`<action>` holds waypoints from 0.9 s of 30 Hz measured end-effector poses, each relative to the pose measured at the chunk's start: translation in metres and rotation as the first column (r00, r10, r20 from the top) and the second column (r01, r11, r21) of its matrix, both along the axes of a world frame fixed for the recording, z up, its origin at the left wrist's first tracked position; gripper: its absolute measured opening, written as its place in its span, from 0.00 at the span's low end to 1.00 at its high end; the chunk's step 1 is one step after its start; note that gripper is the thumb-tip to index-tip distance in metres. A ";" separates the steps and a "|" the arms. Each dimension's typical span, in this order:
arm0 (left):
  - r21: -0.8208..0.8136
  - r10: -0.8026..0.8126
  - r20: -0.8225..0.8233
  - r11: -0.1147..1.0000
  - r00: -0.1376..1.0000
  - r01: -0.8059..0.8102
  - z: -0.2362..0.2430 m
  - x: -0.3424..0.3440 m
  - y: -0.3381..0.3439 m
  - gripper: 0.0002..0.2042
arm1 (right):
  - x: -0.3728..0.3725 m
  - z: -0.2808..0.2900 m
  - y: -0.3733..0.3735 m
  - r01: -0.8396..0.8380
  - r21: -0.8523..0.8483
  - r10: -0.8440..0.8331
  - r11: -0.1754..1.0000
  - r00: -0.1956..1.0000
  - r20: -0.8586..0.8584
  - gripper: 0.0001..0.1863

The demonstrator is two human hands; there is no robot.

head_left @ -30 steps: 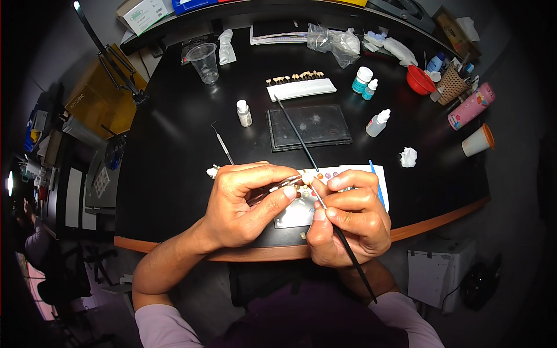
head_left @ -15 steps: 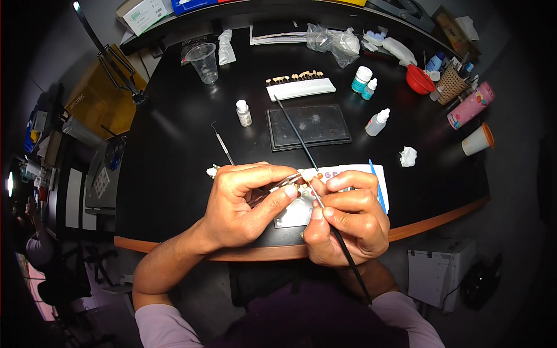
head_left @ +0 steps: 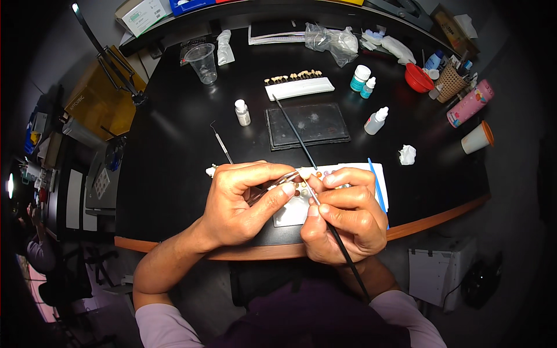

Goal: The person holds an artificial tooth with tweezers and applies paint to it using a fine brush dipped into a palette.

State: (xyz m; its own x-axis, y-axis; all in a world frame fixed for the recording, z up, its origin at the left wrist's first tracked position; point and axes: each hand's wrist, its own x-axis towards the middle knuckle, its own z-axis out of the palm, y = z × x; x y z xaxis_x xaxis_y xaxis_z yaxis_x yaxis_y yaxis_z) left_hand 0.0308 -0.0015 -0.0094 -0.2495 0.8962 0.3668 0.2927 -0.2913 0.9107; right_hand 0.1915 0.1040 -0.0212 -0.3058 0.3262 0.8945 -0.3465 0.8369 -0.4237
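Observation:
My left hand (head_left: 241, 203) is closed on metal tweezers (head_left: 278, 185), whose tips meet a small cream tooth-like piece (head_left: 304, 173). Pinched in my right hand (head_left: 354, 223) is a thin black-handled brush (head_left: 344, 253), its tip at or very near that piece; bright light hides whether they touch. Both hands are over a white palette (head_left: 287, 216) dotted with coloured dabs, partly covered by my fingers. Just beyond the hands, a second dark brush (head_left: 295, 133) leans across a black slab (head_left: 331, 124). A blue stick (head_left: 378, 187) lies on the palette's right side.
A shade guide (head_left: 300, 89) with tooth-shaped tabs stands at the back. Small bottles (head_left: 242, 113), (head_left: 376, 121) flank the slab. A metal probe (head_left: 221, 144) lies at left, crumpled tissue (head_left: 407, 155) at right. Farther off are a plastic cup (head_left: 203, 65) and a red bowl (head_left: 419, 78).
Both hands keep their grips and stay almost in place. The right hand and brush have shifted very slightly, and the whole view has moved a little.

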 end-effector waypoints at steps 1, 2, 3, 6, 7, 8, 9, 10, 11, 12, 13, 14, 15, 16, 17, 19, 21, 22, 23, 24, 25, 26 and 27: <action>0.029 0.002 0.013 1.000 1.000 -0.002 -0.002 0.001 0.001 0.10 | 0.000 0.000 0.000 0.001 0.001 -0.001 1.000 1.000 0.000 0.10; 0.059 0.004 0.025 0.998 1.000 -0.005 -0.003 0.001 0.001 0.10 | 0.000 0.000 0.000 0.003 0.002 -0.003 1.000 1.000 0.000 0.10; 0.059 0.002 0.025 0.998 1.000 -0.004 -0.001 0.000 0.000 0.10 | 0.000 0.001 0.000 0.004 0.002 -0.004 1.000 1.000 0.000 0.10; -0.069 -0.017 -0.018 0.997 1.000 0.016 0.001 -0.002 -0.003 0.12 | 0.000 0.001 0.000 -0.005 -0.003 0.005 1.000 1.000 -0.001 0.10; -0.047 -0.017 -0.036 0.999 0.999 0.016 -0.001 -0.003 -0.003 0.12 | 0.000 0.001 0.000 -0.003 -0.007 0.003 1.000 1.000 0.002 0.10; -0.024 -0.017 -0.054 1.000 0.998 0.016 -0.003 -0.003 -0.003 0.12 | 0.000 0.002 -0.001 -0.001 -0.011 0.001 1.000 1.000 0.005 0.10; -0.025 -0.018 -0.053 1.000 0.998 0.017 -0.001 -0.003 -0.003 0.12 | 0.001 0.001 -0.001 0.000 -0.011 0.000 1.000 1.000 0.006 0.10; -0.046 -0.020 -0.062 0.999 0.998 0.017 0.002 -0.003 -0.004 0.12 | 0.002 0.001 -0.001 -0.006 -0.014 0.006 1.000 1.000 0.001 0.10; -0.068 -0.022 -0.070 0.998 0.997 0.017 0.003 -0.003 -0.004 0.12 | 0.003 0.000 -0.001 -0.012 -0.016 0.012 1.000 1.000 -0.004 0.10; -0.068 -0.022 -0.070 0.998 0.997 0.017 0.003 -0.003 -0.004 0.12 | 0.002 0.000 -0.001 -0.012 -0.017 0.012 1.000 1.000 -0.004 0.10; -0.058 -0.021 -0.061 0.998 0.998 0.017 0.003 -0.003 -0.004 0.13 | 0.002 0.001 -0.001 -0.013 -0.018 0.013 1.000 1.000 -0.003 0.10; -0.047 -0.019 -0.051 0.999 0.999 0.017 0.002 -0.002 -0.004 0.13 | 0.002 0.001 -0.001 -0.014 -0.019 0.014 1.000 1.000 -0.002 0.11; -0.048 -0.019 -0.050 0.999 0.999 0.017 0.003 -0.002 -0.004 0.13 | 0.002 0.001 -0.001 -0.014 -0.019 0.014 1.000 1.000 -0.002 0.11; -0.053 -0.019 -0.045 0.998 0.999 0.017 0.003 -0.002 -0.005 0.13 | 0.002 0.001 -0.001 -0.012 -0.023 0.012 1.000 1.000 -0.004 0.11; -0.059 -0.019 -0.039 0.998 0.999 0.017 0.003 -0.002 -0.005 0.13 | 0.002 0.001 -0.001 -0.009 -0.028 0.009 1.000 1.000 -0.005 0.11; -0.068 -0.017 -0.046 0.998 0.999 0.014 0.002 -0.004 -0.005 0.13 | 0.001 -0.001 -0.001 -0.014 -0.028 0.014 1.000 1.000 -0.004 0.11; -0.078 -0.017 -0.057 0.997 0.998 0.012 0.000 -0.004 -0.004 0.13 | 0.001 -0.001 0.000 -0.018 -0.028 0.018 0.999 1.000 -0.007 0.11; -0.024 0.004 -0.065 1.000 0.998 -0.006 -0.003 -0.002 -0.002 0.12 | 0.002 0.000 0.000 -0.015 -0.028 0.015 0.999 1.000 -0.009 0.11; 0.031 0.025 -0.073 0.999 0.997 -0.023 -0.004 -0.001 -0.001 0.10 | 0.003 0.001 0.000 -0.013 -0.029 0.012 1.000 1.000 -0.010 0.11; 0.031 0.024 -0.071 0.999 0.997 -0.022 -0.004 -0.002 -0.001 0.10 | 0.002 0.001 0.000 -0.012 -0.029 0.011 1.000 1.000 -0.008 0.11; 0.012 0.014 -0.061 1.000 0.998 -0.014 -0.002 -0.002 -0.001 0.10 | 0.002 0.000 0.000 -0.011 -0.036 0.011 0.999 1.000 -0.010 0.11; -0.006 0.004 -0.051 1.000 0.999 -0.004 -0.001 -0.003 -0.001 0.10 | 0.001 -0.001 0.001 -0.011 -0.043 0.011 0.999 1.000 -0.012 0.11; -0.006 0.007 -0.052 1.000 0.999 -0.007 -0.002 -0.002 -0.002 0.10 | 0.001 -0.001 0.000 -0.014 -0.043 0.013 0.999 1.000 -0.012 0.11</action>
State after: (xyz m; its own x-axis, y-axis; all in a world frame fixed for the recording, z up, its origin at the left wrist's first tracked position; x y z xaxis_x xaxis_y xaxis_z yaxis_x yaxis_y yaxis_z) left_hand 0.0285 -0.0031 -0.0118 -0.2366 0.8969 0.3737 0.3415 -0.2833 0.8962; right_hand 0.1926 0.1043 -0.0218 -0.2997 0.3602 0.8834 -0.3632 0.8132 -0.4548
